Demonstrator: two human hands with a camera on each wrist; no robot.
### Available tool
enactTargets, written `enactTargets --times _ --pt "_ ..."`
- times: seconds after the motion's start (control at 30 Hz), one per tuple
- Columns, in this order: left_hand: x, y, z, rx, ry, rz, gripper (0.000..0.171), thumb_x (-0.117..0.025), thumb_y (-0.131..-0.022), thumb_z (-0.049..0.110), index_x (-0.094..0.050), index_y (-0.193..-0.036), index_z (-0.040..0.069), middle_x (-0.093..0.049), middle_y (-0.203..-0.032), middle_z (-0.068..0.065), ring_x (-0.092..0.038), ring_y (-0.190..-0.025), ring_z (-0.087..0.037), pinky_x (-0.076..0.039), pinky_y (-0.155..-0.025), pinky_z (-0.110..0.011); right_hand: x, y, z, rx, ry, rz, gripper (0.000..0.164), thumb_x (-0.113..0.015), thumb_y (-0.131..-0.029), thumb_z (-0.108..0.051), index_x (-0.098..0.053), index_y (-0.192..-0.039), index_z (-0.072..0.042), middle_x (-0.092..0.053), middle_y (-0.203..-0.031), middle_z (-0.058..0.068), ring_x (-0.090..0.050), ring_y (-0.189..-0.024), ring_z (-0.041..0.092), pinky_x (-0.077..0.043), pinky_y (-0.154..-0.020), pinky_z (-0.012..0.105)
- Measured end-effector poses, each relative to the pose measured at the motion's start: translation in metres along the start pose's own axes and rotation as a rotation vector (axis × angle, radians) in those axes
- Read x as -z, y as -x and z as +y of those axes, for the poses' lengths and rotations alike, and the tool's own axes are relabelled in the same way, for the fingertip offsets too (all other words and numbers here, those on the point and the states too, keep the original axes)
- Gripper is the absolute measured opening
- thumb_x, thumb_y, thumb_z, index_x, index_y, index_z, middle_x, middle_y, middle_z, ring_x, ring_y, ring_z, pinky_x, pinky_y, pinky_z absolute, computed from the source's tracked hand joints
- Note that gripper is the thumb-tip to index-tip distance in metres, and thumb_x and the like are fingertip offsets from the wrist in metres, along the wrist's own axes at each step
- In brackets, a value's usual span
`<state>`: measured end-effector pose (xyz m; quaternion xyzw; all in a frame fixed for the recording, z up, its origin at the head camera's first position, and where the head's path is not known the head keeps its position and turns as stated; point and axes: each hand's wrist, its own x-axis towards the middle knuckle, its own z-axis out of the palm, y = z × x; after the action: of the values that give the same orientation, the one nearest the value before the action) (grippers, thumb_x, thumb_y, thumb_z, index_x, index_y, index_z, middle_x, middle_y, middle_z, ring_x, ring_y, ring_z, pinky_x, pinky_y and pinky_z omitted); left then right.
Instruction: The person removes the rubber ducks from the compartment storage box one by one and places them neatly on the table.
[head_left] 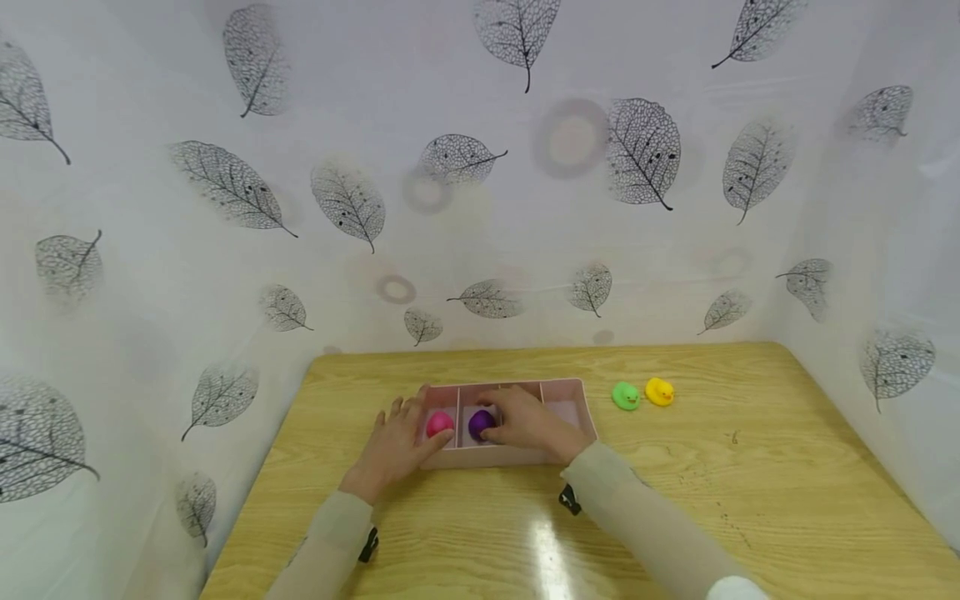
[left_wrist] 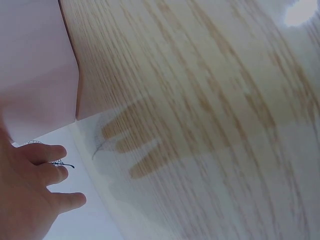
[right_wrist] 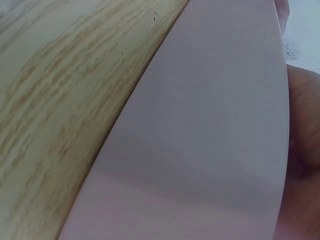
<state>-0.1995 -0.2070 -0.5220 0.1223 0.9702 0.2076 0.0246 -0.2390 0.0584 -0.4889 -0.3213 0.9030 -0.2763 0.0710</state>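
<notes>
A pink divided box (head_left: 480, 457) stands on the table. Inside its leftmost compartment is a bright pink ball (head_left: 439, 424); a purple ball (head_left: 480, 426) sits in the compartment beside that. My left hand (head_left: 393, 446) rests at the box's left end, fingers spread over the edge and thumb reaching across the front rim near the pink ball. In the left wrist view, several fingers of this hand (left_wrist: 30, 190) stretch out past the box wall. My right hand (head_left: 528, 421) reaches over the front rim and pinches the purple ball between thumb and fingers. The box wall (right_wrist: 200, 125) hides its fingertips in the right wrist view.
To the right of the box, a green toy duck (head_left: 626, 396) and a yellow toy duck (head_left: 660, 392) stand side by side on the wooden table (head_left: 675, 483). A white leaf-print curtain (head_left: 480, 233) surrounds the table's back and sides.
</notes>
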Motion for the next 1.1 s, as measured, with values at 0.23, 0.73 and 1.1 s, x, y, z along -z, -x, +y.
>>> enactTargets --times 0.23,0.73,1.1 --pt "0.0 0.001 0.0 0.0 -0.001 0.003 0.098 -0.051 -0.1 0.071 -0.013 -0.171 0.015 -0.045 -0.163 -0.023 -0.028 -0.157 -0.051 -0.017 -0.126 -0.075 -0.008 -0.006 0.004 -0.019 0.01 0.007 0.055 -0.086 -0.087 -0.023 -0.068 -0.137 -0.008 -0.073 -0.133 0.011 -0.067 -0.118 0.032 -0.054 -0.105 0.049" --pt "0.0 0.001 0.0 -0.002 -0.004 0.019 0.097 -0.052 -0.1 0.069 -0.016 -0.171 0.014 -0.046 -0.163 -0.023 -0.03 -0.156 -0.051 -0.019 -0.125 -0.075 -0.014 -0.012 -0.002 -0.065 0.063 0.006 0.051 -0.086 -0.085 -0.022 -0.071 -0.132 -0.007 -0.074 -0.129 0.01 -0.067 -0.118 0.034 -0.053 -0.105 0.05" --pt "0.002 0.001 0.002 0.001 -0.005 0.013 0.097 -0.053 -0.1 0.069 -0.015 -0.171 0.014 -0.044 -0.164 -0.023 -0.03 -0.156 -0.052 -0.019 -0.125 -0.075 -0.015 -0.013 -0.006 -0.136 0.05 0.019 0.042 -0.089 -0.084 -0.024 -0.076 -0.122 -0.01 -0.078 -0.117 0.009 -0.067 -0.112 0.033 -0.057 -0.098 0.048"
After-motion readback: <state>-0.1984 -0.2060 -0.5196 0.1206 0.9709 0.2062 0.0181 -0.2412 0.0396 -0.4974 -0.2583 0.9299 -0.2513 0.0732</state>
